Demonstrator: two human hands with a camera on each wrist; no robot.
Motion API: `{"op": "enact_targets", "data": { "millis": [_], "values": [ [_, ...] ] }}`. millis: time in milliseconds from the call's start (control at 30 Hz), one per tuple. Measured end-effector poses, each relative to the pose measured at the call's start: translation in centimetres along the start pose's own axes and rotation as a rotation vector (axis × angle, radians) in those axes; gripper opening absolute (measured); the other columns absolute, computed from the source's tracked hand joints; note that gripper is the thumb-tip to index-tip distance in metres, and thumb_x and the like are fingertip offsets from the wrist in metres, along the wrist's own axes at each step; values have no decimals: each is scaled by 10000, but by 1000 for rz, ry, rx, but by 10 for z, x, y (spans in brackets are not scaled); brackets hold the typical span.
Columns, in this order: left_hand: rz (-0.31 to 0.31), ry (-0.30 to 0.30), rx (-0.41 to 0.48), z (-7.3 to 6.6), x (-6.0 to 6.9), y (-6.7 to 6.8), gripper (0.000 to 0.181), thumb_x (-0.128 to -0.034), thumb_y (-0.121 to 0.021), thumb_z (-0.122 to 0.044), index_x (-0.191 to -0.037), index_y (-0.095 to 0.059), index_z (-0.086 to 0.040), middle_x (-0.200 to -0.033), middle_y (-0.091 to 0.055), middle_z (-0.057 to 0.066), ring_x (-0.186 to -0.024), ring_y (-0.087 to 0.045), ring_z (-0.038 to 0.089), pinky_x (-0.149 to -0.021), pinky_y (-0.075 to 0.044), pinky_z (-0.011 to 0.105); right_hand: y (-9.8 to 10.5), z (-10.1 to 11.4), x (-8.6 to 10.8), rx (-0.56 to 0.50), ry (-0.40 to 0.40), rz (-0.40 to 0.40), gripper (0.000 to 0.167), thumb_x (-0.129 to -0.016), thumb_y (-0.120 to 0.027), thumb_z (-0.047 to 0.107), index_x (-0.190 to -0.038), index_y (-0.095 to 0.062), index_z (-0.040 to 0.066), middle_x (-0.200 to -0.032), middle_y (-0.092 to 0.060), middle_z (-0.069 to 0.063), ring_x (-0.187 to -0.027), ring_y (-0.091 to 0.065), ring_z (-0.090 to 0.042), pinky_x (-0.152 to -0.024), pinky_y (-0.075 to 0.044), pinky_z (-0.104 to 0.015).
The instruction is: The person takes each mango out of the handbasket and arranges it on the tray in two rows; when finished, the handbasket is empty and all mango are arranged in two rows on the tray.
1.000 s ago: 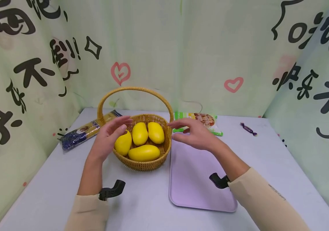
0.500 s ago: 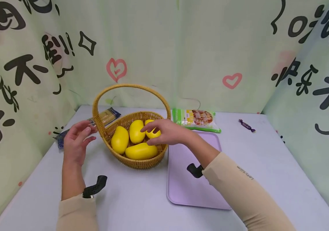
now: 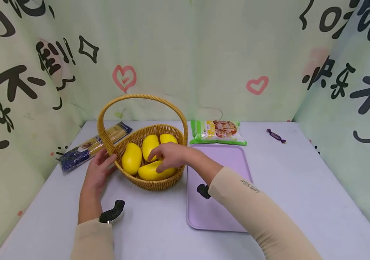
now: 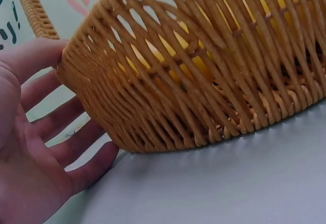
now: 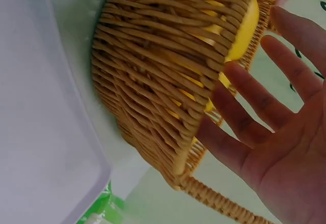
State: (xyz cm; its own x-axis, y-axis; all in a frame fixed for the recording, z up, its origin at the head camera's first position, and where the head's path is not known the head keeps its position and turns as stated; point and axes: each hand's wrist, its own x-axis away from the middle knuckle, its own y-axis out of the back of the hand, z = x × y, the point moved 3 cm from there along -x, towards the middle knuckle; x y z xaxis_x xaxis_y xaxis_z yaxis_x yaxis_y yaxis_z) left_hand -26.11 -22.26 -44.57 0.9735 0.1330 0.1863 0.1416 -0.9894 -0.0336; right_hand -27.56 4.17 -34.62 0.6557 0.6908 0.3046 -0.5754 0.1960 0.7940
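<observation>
A wicker basket (image 3: 150,185) with a tall hoop handle stands left of the middle of the table, holding several yellow mangoes. My left hand (image 3: 98,171) rests against the basket's left side. In the left wrist view, its thumb touches the rim and the spread fingers lie along the woven wall (image 4: 153,102). My right hand (image 3: 173,154) reaches over the basket's right rim, above the front mango (image 3: 149,172) and partly covering the fruit behind. The right wrist view shows its fingers (image 5: 260,99) spread and nothing held; contact with a mango cannot be made out.
A lilac tray (image 3: 204,213) lies right of the basket under my right forearm. Behind it is a green-and-white food packet (image 3: 218,133). A blue-and-gold noodle packet (image 3: 87,150) lies left of the basket. One wrapped candy (image 3: 276,136) is at the far right.
My right hand has moved left from beside the rim to over the mangoes. My left hand swung out left, then came back to touch the basket's side.
</observation>
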Motion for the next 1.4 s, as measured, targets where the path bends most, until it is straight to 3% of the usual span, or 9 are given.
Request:
{"op": "enact_targets", "data": {
  "millis": [133, 300, 633, 1067, 1400],
  "values": [
    [8, 8, 7, 4, 2, 3, 649, -1053, -603, -337, -1635, -326, -266, -1678, -324, 73, -1338, -486, 171, -1246, -341, 471, -11, 1, -7, 72, 3, 27, 465, -937, -736, 175, -1395, -654, 191, -1426, -633, -25, -1297, -554, -232, -1156, -440, -404],
    [22, 7, 24, 3, 2, 1, 638, -1061, -585, -343, -1636, -320, -264, -1683, -313, 77, -1391, -462, 210, -1257, -325, 457, -18, -1, -14, 146, 14, 5, 503, -924, -739, 114, -1410, -641, 199, -1419, -640, -11, -1222, -561, -213, -1132, -444, -360],
    [34, 31, 45, 1, 1, -1, 654, -1075, -557, -314, -1655, -255, -293, -1716, -252, 55, -1492, -369, 268, -1276, -287, 448, -15, -3, -13, 111, -25, -23, 526, -934, -752, 106, -1434, -621, 206, -1448, -614, -32, -1246, -542, -224, -1144, -439, -379],
    [69, 17, 48, 2, 1, -2, 651, -1079, -545, -317, -1658, -250, -271, -1720, -238, 68, -1501, -348, 283, -1285, -264, 457, 10, 7, 10, 10, -21, -148, 554, -911, -778, 192, -1437, -615, 250, -1399, -618, -42, -1186, -544, -230, -1012, -501, -382],
    [79, 9, 46, 1, 0, -1, 644, -1084, -531, -310, -1659, -242, -274, -1720, -239, 66, -1497, -350, 276, -1283, -270, 454, 25, 11, 39, -23, 56, -250, 653, -902, -761, 194, -1513, -535, 232, -1422, -598, -81, -1238, -576, -265, -993, -533, -398]
  ]
}}
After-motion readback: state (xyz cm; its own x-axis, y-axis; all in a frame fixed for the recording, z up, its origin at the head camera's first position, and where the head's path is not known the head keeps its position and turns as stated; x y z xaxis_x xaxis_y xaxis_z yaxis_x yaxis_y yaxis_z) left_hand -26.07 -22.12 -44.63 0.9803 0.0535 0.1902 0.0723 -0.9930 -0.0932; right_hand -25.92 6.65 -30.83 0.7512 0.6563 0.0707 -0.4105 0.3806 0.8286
